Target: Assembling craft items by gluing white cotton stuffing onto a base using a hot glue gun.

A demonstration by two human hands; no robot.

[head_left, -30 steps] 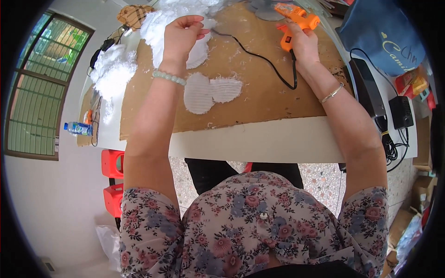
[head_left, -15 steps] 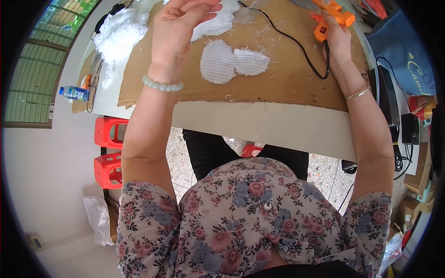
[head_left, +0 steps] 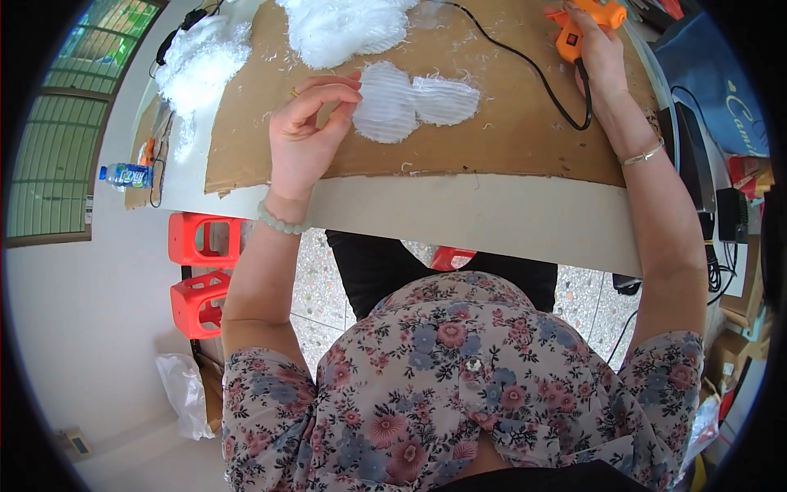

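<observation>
On the brown cardboard lies a white ribbed fabric piece (head_left: 385, 107), rounded at the left and narrowing at a waist into a smaller right lobe. My left hand (head_left: 310, 123) is at its left edge, thumb and fingertips drawn together in a pinch. Whether anything is between those fingertips is too small to make out. At the far right, my right hand (head_left: 604, 61) is wrapped round an orange glue gun (head_left: 570, 39) with a black cord. Beyond the ribbed piece sits a larger white fluffy piece (head_left: 344, 29), partly cut off by the top edge.
The cardboard sheet (head_left: 492, 152) covers much of the white table (head_left: 393, 201), with white shreds scattered on it. White stuffing (head_left: 201, 66) is heaped at the left, near a plastic bottle (head_left: 125, 175). The black cord (head_left: 525, 70) crosses the cardboard. Red stools (head_left: 201, 303) stand lower left.
My left hand has come down and nearer, from over the fluffy piece to the left edge of the ribbed piece. My right hand still holds the glue gun, slightly higher in view.
</observation>
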